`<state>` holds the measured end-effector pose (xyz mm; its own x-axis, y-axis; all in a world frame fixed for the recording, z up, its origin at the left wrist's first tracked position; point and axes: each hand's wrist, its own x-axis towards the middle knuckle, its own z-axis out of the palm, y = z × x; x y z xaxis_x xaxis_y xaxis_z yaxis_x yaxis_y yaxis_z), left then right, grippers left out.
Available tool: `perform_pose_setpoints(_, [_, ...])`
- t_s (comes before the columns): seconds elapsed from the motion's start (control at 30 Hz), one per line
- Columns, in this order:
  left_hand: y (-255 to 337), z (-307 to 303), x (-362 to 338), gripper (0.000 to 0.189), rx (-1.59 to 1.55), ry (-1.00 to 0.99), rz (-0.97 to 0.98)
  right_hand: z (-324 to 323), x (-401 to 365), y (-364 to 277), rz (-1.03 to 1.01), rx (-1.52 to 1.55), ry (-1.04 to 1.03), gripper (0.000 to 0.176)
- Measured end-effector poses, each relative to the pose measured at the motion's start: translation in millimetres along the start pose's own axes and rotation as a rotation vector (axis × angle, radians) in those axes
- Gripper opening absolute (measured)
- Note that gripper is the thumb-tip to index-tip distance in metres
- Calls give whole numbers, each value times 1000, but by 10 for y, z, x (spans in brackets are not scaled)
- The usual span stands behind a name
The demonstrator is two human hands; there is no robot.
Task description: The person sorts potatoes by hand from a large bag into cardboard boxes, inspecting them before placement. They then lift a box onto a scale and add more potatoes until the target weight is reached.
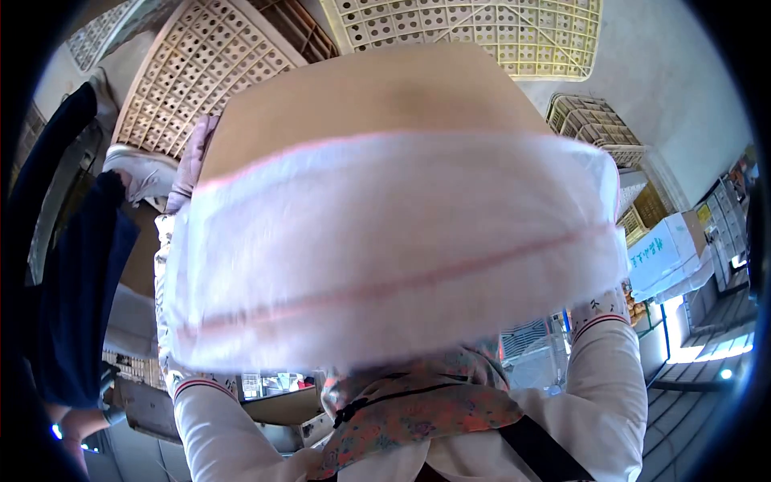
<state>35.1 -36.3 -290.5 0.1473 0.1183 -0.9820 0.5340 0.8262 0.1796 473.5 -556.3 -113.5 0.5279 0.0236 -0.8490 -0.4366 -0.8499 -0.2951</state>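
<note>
A large brown cardboard box [385,96] fills the middle of the view, close to my chest. Over its near part lies a white plastic bag [385,241] with reddish lines, blurred by motion. My left hand [193,161], in a pale purple glove, is closed along the left edge of the cardboard. Its fingers point away from me, and part of the hand is behind the bag. My right arm reaches up on the right side, but the bag hides my right hand.
Perforated plastic crates [474,32] stand ahead, another crate [205,72] to the left. Stacked baskets [594,128] and a white-and-blue carton [662,249] are at right. On the left is a person in dark clothes [84,273].
</note>
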Motion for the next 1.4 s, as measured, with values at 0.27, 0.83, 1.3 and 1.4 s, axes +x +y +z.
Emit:
perform_pose_setpoints(0.27, [-528, 159, -8, 52, -160, -49, -119, 90, 95, 321, 111, 12, 48, 44])
perform_pose_setpoints(0.83, [222, 2208, -866, 46, -104, -338, -72, 95, -413, 1695, 86, 498, 174, 45])
perform_pose_setpoints(1.3, [-31, 7420, -2070, 38, 698, -695, -34, -374, -2062, 3920, 474, 1214, 672, 46])
perform_pose_setpoints(1.4, [-544, 8651, -2373, 36, 967, -766, 8, -382, -2260, 4175, 576, 1347, 792, 46])
